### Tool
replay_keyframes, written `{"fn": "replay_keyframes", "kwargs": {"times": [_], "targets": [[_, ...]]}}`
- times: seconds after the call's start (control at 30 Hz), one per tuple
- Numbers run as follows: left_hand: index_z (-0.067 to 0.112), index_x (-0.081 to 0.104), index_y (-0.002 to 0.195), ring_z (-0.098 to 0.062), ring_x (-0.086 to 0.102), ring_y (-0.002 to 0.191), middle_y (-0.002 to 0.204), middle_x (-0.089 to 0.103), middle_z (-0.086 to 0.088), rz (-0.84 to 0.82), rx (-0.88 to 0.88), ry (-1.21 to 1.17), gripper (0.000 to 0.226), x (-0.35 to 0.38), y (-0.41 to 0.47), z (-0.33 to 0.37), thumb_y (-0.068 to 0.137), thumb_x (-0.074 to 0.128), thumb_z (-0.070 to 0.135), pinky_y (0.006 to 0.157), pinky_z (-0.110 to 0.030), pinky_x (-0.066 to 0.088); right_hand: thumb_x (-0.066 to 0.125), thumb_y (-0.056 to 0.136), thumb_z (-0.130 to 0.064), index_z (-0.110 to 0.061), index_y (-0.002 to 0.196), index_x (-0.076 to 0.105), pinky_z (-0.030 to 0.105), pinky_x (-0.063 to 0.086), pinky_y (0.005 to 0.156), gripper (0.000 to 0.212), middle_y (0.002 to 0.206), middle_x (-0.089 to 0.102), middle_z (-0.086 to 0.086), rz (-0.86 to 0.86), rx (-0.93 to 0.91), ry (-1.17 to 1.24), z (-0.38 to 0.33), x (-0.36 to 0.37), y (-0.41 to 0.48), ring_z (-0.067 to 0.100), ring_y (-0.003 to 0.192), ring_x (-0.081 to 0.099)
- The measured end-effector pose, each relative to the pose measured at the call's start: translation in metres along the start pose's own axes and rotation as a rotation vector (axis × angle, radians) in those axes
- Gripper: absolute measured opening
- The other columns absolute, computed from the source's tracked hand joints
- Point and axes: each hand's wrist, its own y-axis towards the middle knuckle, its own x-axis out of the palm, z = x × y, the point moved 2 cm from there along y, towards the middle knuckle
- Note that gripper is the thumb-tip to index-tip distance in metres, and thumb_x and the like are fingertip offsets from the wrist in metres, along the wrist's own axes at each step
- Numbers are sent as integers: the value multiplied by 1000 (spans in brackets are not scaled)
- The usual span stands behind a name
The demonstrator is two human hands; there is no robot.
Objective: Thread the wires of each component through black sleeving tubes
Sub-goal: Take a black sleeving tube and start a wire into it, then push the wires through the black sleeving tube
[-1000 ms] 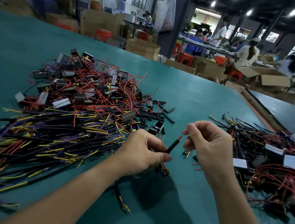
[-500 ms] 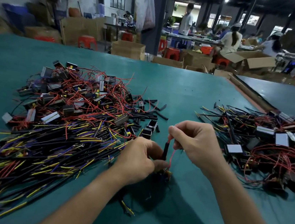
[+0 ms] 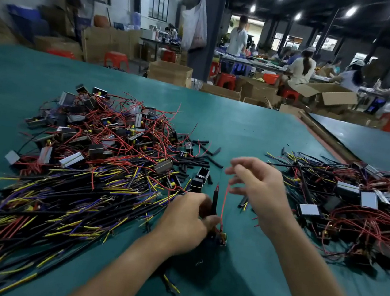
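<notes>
I see my left hand low over the green worktop, thumb and fingers curled round a black sleeving tube that stands nearly upright, with a short red tip showing out of its top end. Just beside the tube, on its right, a bare red wire rises in a thin arc from the small component lying on the worktop under that hand's thumb. My right hand hovers to the right of the tube, fingers spread and loose, gripping nothing I can make out. It is blurred, and its fingertips are near the top of the bare wire, but I cannot tell whether they touch it. The two hands are apart, with the tube and wire between them. To the left lies a big heap of components tangled with red, yellow, blue and black leads. A scatter of short cut tubes sits at its right edge. A smaller heap lies on the right side. Beyond the worktop are cardboard boxes and people seated at other tables.
</notes>
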Motion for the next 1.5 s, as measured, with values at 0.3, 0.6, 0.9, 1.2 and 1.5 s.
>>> {"fn": "replay_keyframes", "kwargs": {"times": [0.3, 0.6, 0.9, 1.2, 1.5], "targets": [[19, 55, 65, -26, 63, 58, 59, 61, 2, -24, -121, -103, 26, 0, 2, -9, 80, 73, 30, 58, -36, 52, 60, 89, -13, -17, 106, 75, 34, 52, 92, 23, 108, 73, 3, -354, -31, -954, 41, 64, 110, 21, 99, 66], [18, 63, 75, -21, 69, 69, 71, 71, 0, -61, -105, -72, 20, 0, -4, -4, 73, 71, 36, 67, -38, 57, 69, 83, -23, -20, 96, 75, 37, 55, 80, 14, 96, 73, 7, -424, -268, -1252, 55, 102, 125, 30, 92, 66], [22, 63, 78, -19, 67, 64, 73, 70, 0, -98, -82, -93, 17, 1, -5, -6, 75, 67, 38, 64, -40, 58, 56, 84, -4, -11, 107, 67, 42, 56, 82, 27, 106, 68, 12, -451, -87, -1379, 62, 88, 135, 35, 93, 63], [19, 65, 70, -13, 57, 49, 68, 67, -4, -339, -56, -348, 17, -3, -3, -7, 76, 77, 10, 50, -22, 46, 73, 82, -7, -10, 83, 68, 34, 56, 71, 6, 75, 71, 8, 137, -100, -414, 11, 13, 94, 20, 68, 66], [20, 46, 84, -20, 60, 39, 59, 66, -1, -20, -101, -304, 39, -2, -2, 0, 73, 82, 8, 37, -28, 44, 72, 87, -13, -1, 94, 67, 34, 55, 69, 15, 86, 70, 16, 602, -232, -305, 13, -93, 14, 15, 69, 64]]}}
